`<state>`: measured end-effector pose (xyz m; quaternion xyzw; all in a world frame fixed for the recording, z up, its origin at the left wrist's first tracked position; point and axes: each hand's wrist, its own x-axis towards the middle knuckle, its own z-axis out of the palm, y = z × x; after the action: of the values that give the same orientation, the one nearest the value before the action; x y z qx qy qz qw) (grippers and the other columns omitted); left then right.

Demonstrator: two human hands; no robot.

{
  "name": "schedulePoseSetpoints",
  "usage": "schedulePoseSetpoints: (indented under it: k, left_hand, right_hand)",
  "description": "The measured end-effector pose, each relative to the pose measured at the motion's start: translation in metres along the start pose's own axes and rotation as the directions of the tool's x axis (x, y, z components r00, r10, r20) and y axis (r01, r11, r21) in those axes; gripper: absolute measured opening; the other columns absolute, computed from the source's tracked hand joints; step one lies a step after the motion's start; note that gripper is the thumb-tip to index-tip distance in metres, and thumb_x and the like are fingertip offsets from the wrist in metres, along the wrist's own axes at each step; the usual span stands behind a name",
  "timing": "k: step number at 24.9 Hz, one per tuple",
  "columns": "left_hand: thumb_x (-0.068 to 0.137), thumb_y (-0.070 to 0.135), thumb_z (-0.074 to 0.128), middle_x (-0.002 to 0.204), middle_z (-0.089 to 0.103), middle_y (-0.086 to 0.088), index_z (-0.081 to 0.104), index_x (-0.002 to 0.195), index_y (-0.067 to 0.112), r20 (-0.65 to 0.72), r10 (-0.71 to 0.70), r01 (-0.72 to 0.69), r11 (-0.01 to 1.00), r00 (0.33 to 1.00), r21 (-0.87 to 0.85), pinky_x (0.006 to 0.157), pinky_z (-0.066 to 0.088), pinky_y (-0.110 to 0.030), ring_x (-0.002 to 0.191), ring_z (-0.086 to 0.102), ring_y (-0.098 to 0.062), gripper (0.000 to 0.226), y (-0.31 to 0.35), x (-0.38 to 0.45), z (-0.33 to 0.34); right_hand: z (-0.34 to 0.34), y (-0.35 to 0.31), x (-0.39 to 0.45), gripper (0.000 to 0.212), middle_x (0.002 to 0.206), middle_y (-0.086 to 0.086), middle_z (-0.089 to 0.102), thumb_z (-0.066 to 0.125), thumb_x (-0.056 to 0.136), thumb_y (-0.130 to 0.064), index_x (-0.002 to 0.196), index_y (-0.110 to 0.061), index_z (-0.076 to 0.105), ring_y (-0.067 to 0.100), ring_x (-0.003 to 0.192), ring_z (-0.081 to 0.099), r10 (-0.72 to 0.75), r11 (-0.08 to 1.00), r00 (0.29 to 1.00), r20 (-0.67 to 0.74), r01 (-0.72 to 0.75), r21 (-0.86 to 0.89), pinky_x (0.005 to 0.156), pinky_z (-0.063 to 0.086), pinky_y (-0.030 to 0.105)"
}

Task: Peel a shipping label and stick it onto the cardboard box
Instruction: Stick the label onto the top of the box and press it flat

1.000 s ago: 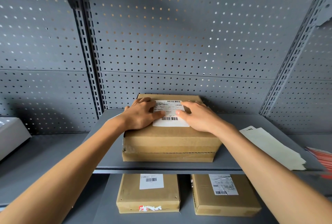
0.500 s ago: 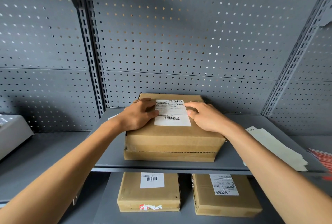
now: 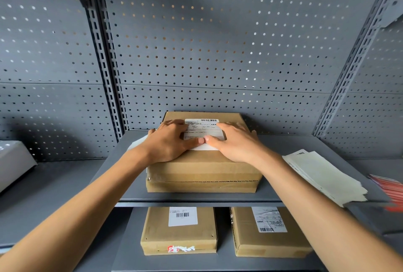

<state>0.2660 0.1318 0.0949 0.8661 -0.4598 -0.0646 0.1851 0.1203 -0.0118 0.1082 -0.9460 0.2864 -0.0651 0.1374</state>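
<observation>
Your left hand (image 3: 168,143) lies flat, fingers spread, on the cardboard box (image 3: 202,169) on the shelf (image 3: 283,147). Between your hands, the shipping label (image 3: 204,132) sits on the box top, thumbs meeting at its near edge. Your right hand (image 3: 236,143) presses flat, fingers together.

A brown cardboard box (image 3: 204,171) bears a white shipping label (image 3: 204,131) with black barcodes, on a grey shelf (image 3: 283,147) backed by a dotted grey pegboard (image 3: 218,42), red-striped sheets (image 3: 390,188) far right.
</observation>
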Motion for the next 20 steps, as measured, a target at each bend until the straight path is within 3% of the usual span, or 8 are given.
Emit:
schedulePoseSetpoints:
  k: [2,4,6,8,11,15,18,20]
  left_hand:
    - [0.073,0.088,0.038,0.128,0.056,0.006,0.052,0.072,0.031,-0.001,0.024,-0.024,0.999,1.0,-0.023,0.1,0.042,-0.054,0.119,0.05,-0.026,0.058,-0.001,-0.001,-0.001]
    - [0.069,0.087,0.039,0.131,0.057,0.006,0.067,0.091,0.022,-0.003,0.044,-0.044,0.998,0.999,-0.041,0.102,0.043,-0.05,0.118,0.052,-0.023,0.074,-0.003,-0.004,-0.003]
    - [0.073,0.081,0.049,0.139,0.056,0.003,0.069,0.11,0.007,-0.012,0.076,-0.076,0.993,0.997,-0.092,0.107,0.041,-0.044,0.123,0.052,-0.022,0.085,-0.003,-0.007,-0.006]
    - [0.086,0.062,0.065,0.142,0.054,0.004,0.067,0.118,0.003,-0.022,0.078,-0.081,0.982,0.997,-0.17,0.107,0.039,-0.033,0.127,0.052,-0.021,0.067,-0.006,-0.009,-0.007]
    - [0.088,0.047,0.069,0.123,0.053,0.01,0.068,0.117,0.016,-0.037,0.093,-0.099,0.963,0.995,-0.252,0.095,0.037,-0.021,0.115,0.055,-0.018,0.043,-0.01,-0.011,-0.005]
    - [0.089,0.043,0.07,0.155,0.044,0.009,0.061,0.139,0.02,-0.056,0.079,-0.093,0.948,0.995,-0.305,0.115,0.034,-0.028,0.135,0.049,-0.013,0.055,-0.015,-0.012,-0.004]
    - [0.095,0.036,0.065,0.158,0.041,0.007,0.06,0.14,0.022,-0.052,0.102,-0.113,0.954,0.993,-0.278,0.117,0.032,-0.031,0.139,0.046,-0.014,0.047,-0.016,-0.013,-0.003]
    - [0.097,0.041,0.061,0.158,0.041,0.008,0.057,0.142,0.023,-0.056,0.103,-0.114,0.955,0.993,-0.273,0.119,0.032,-0.034,0.141,0.045,-0.015,0.049,-0.014,-0.015,-0.003]
  right_hand:
    - [-0.003,0.004,-0.003,0.074,0.161,-0.001,0.029,0.04,0.091,-0.069,0.153,-0.029,0.03,0.023,0.149,0.018,-0.01,0.999,1.0,0.012,0.01,0.041,0.119,0.014,0.057]
    - [-0.006,0.01,-0.005,0.07,0.16,-0.002,0.031,0.042,0.093,-0.064,0.153,-0.031,0.029,0.022,0.149,0.021,-0.03,0.997,0.999,0.014,0.029,0.078,0.119,0.019,0.052]
    - [-0.008,0.016,-0.007,0.062,0.158,-0.003,0.036,0.043,0.095,-0.058,0.152,-0.036,0.03,0.024,0.146,0.027,-0.054,0.993,0.998,0.012,0.052,0.104,0.117,0.027,0.047]
    - [-0.011,0.02,-0.008,0.056,0.156,-0.003,0.04,0.045,0.098,-0.05,0.151,-0.037,0.031,0.024,0.144,0.032,-0.063,0.988,0.998,0.008,0.061,0.145,0.112,0.032,0.041]
    - [-0.013,0.026,-0.009,0.053,0.155,-0.003,0.041,0.05,0.099,-0.042,0.15,-0.035,0.034,0.023,0.143,0.034,-0.059,0.98,0.998,-0.003,0.059,0.189,0.111,0.032,0.038]
    - [-0.016,0.03,-0.008,0.053,0.155,-0.002,0.041,0.051,0.099,-0.039,0.15,-0.033,0.036,0.023,0.144,0.033,-0.056,0.982,0.998,0.027,0.05,0.182,0.113,0.031,0.04]
    - [-0.017,0.028,-0.01,0.052,0.157,0.0,0.038,0.043,0.102,-0.041,0.152,-0.031,0.032,0.024,0.145,0.03,-0.053,0.988,0.998,0.039,0.046,0.15,0.117,0.028,0.044]
    - [-0.013,0.022,-0.014,0.059,0.16,-0.002,0.031,0.037,0.099,-0.055,0.153,-0.033,0.028,0.022,0.149,0.022,-0.046,0.993,0.997,0.066,0.038,0.11,0.119,0.019,0.051]
